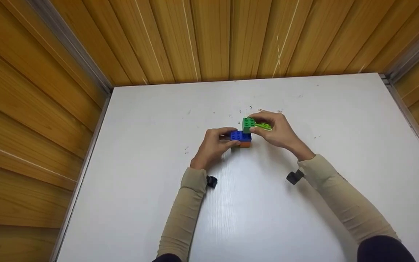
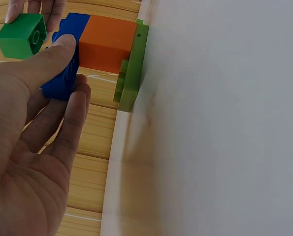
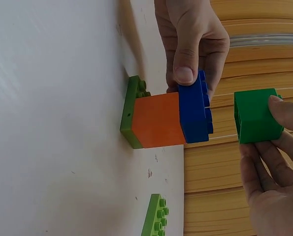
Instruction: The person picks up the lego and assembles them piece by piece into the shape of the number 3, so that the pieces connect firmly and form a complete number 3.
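Note:
A blue brick sits on an orange brick, which stands on a flat olive-green brick on the table. My left hand pinches the overhanging end of the blue brick between thumb and fingers. Over the other end, my right hand holds a green brick by its sides, studs up. In the right wrist view a gap shows between the green brick's hollow underside and the blue studs. A light-green studded brick lies on the table, partly behind the right hand in the head view.
The white tabletop has small dark marks scattered around the bricks. Wooden panelled walls border its back and sides, with metal strips in the corners. A black wrist device hangs at the right sleeve, another at the left.

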`<state>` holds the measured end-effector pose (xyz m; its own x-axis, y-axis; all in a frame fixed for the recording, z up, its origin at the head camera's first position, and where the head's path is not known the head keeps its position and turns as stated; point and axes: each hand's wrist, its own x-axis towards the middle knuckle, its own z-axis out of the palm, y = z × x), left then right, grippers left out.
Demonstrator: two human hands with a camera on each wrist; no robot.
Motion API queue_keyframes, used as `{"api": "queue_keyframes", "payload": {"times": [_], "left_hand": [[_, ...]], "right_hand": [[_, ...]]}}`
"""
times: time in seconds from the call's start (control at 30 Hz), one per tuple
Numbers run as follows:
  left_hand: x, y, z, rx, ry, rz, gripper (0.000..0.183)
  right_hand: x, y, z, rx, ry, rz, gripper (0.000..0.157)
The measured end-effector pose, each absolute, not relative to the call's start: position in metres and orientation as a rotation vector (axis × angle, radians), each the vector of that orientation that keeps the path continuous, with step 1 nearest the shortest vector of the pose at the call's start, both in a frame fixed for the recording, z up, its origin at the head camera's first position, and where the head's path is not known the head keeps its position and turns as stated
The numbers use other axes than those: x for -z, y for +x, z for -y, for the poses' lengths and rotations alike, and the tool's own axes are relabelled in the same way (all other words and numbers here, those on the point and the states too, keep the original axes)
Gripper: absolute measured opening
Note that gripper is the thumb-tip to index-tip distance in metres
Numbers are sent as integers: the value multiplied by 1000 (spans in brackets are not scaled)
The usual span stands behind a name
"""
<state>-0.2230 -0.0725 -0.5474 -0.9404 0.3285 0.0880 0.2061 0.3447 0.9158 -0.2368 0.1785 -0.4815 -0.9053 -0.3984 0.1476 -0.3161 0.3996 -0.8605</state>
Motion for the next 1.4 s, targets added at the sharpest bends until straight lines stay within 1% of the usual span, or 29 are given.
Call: {"api": "queue_keyframes", "payload": {"times": [0.23,0.47,0.8,1.4], "left_hand": [[547,-224,72,-1652,534,-2513,42],[548,-223,72,-1656,523,-2506,45],[547,-224,73,-1707,539,-2465,42],[547,-223,72,-1688,528,-2466,43]], "right_hand": [[487,-236,-178,1571,-653,-2534,36],[492,-236,-176,1599,-676,-2496,35],[496,-236,-175,1613,-702,-2482,34],[501,-236,-177,1592,-701,-2492,33]]}}
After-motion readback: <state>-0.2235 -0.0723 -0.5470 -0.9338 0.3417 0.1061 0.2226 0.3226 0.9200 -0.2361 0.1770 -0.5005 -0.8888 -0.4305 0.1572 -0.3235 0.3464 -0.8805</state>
